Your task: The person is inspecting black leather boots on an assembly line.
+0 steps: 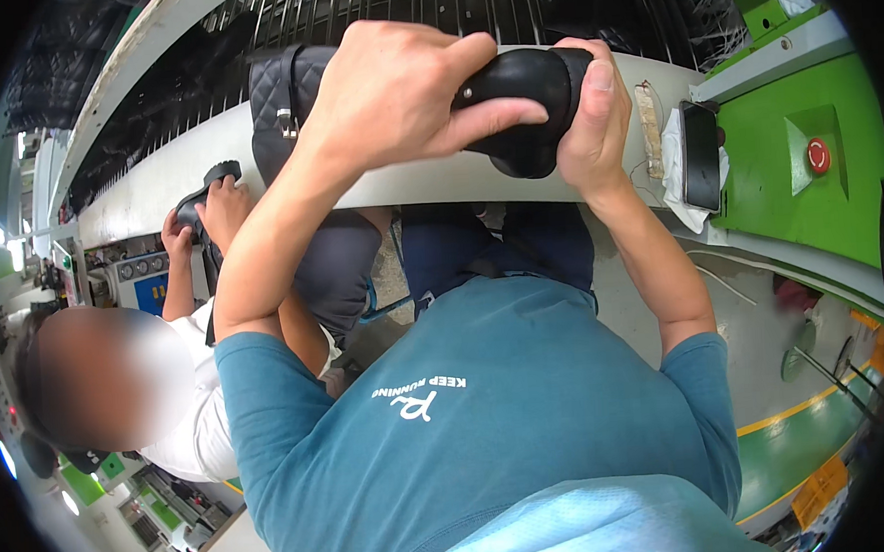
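A black boot (517,76) with a quilted shaft (269,105) and a buckled strap lies sideways above the pale ledge (397,186). My left hand (383,104) is closed over its middle, thumb stretched along the smooth black leather. At the boot's right end, my right hand (594,128) wraps round the rounded tip, its fingers partly hidden behind it. The shaft points left, past my left wrist. My left hand and forearm cover part of the boot between shaft and foot.
Metal rods (378,7) run beyond the ledge. At right, a dark phone (699,153) lies on white cloth beside a green machine panel (767,184) with a red button (818,154). On my left, a person's hands (225,209) hold another black boot (189,211).
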Demonstrator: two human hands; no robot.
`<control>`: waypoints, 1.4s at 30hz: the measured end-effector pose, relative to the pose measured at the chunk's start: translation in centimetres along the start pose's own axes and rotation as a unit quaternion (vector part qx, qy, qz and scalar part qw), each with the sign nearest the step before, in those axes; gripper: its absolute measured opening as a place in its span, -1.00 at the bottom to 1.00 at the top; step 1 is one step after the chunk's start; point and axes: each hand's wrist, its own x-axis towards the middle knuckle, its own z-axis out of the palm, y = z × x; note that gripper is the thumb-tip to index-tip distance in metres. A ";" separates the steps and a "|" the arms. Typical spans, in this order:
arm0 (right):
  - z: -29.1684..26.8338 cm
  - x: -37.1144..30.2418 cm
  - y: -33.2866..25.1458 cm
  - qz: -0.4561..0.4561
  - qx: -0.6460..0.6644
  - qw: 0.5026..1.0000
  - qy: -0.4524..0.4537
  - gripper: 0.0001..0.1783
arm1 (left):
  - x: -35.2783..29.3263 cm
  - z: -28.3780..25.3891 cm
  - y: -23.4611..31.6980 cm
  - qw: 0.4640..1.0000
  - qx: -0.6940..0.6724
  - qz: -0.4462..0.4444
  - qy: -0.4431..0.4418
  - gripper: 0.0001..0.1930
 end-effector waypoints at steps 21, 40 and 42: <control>0.4 -4.2 3.1 -0.045 -0.031 0.945 -0.321 -0.42 | -18.8 12.3 3.4 0.936 -0.227 -0.244 0.116 0.16; 2.5 -2.6 -0.8 -0.115 -0.132 0.893 -0.415 -0.63 | -18.2 12.5 5.0 0.864 -0.299 -0.331 0.234 -0.14; 2.6 -1.9 -0.9 -0.076 -0.137 0.891 -0.426 -0.61 | -18.3 12.5 4.9 0.859 -0.307 -0.343 0.225 -0.15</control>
